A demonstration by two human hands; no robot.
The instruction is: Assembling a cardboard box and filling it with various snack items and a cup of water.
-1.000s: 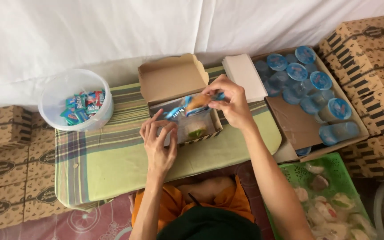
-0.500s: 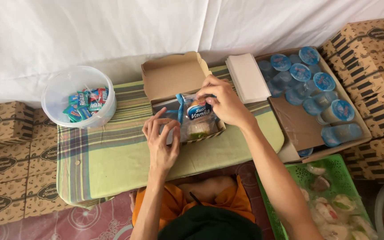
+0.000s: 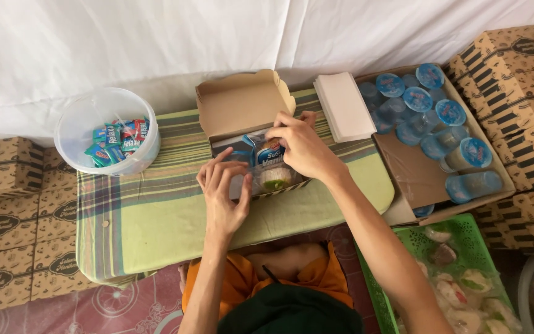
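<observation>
An open brown cardboard snack box (image 3: 240, 106) stands on a low table with a green striped cloth (image 3: 156, 213), lid raised toward the wall. My right hand (image 3: 302, 148) presses a blue-and-clear wrapped bun packet (image 3: 266, 151) down into the box. Below it in the box lies a clear-wrapped snack with a green piece (image 3: 274, 179). My left hand (image 3: 222, 192) rests against the box's front left edge, fingers spread, holding nothing.
A white tub of small candy packets (image 3: 107, 133) sits at the table's left. A stack of white napkins (image 3: 343, 106) lies right of the box. A carton of sealed water cups (image 3: 434, 124), a green basket of wrapped snacks (image 3: 458, 278) and stacked closed boxes (image 3: 520, 74) stand around.
My right hand lowered the bun packet from above the box down into it. My left hand stayed at the box's front edge.
</observation>
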